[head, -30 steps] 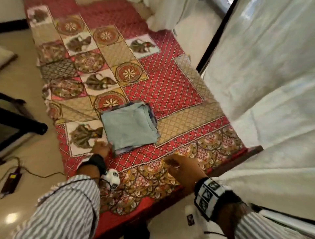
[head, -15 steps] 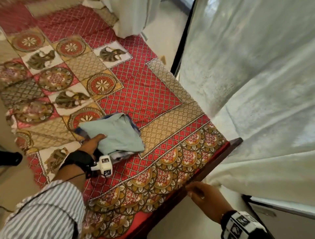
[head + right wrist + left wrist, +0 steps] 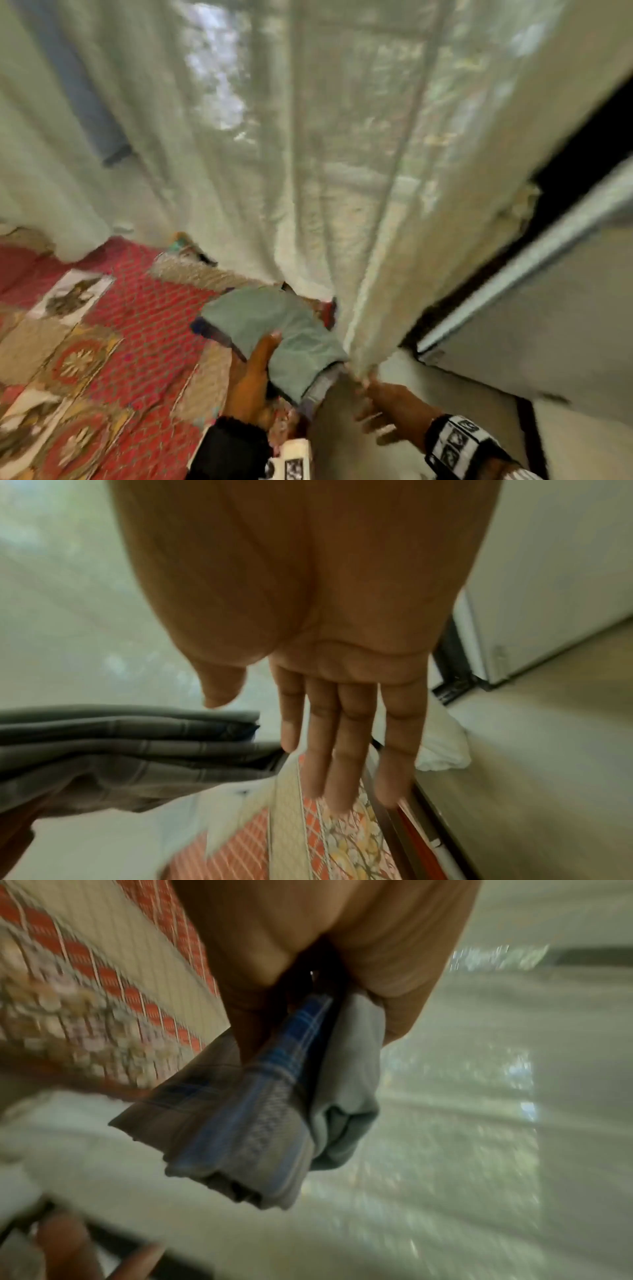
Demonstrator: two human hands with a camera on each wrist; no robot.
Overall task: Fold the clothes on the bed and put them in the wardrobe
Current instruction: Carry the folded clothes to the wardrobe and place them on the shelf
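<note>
Pale green on top, blue check beneath: folded clothes pinched in left hand, thumb over the upper layer, fingers curled under, lifted clear of the bed. Long axis of the stack running from 7 o'clock to 1 o'clock in the head view, far end pointing at the white curtain. Right hand at 3 o'clock of the stack, just beside its near corner, fingers straight and slack, holding nothing, tips at the curtain's lower hem. Probably nearer the pale panel at 3 o'clock; whether a wardrobe door, cannot tell. Carrying step likely begun; putting away not yet done.
</note>
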